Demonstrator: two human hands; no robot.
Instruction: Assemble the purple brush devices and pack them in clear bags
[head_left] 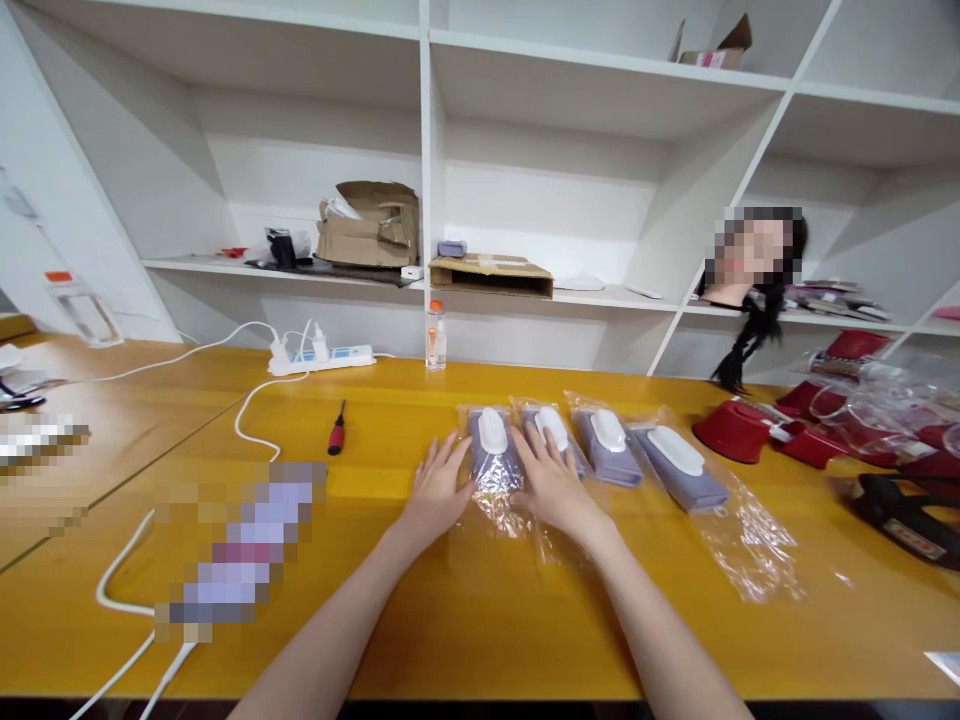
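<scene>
My left hand (441,487) lies at the left side of a bagged grey-purple folded cloth item (495,470) with a white oval piece on top. Its fingers are spread and point forward. On the other side of that item rests my right hand (553,482), also with spread fingers, partly covering a second bagged item (559,432) of the same kind. Further right, a third one (611,455) and a fourth one (686,475) lie in a row, the fourth with its clear bag (757,545) trailing toward me. Neither hand grips anything visible.
A red-handled screwdriver (337,433), a white power strip (322,361) with cables and a clear bottle (436,338) are on the wooden table. Red cup-like parts (733,430) and a black tool (911,520) lie at right. Shelves hold cardboard boxes (491,270) and a mannequin head (739,260).
</scene>
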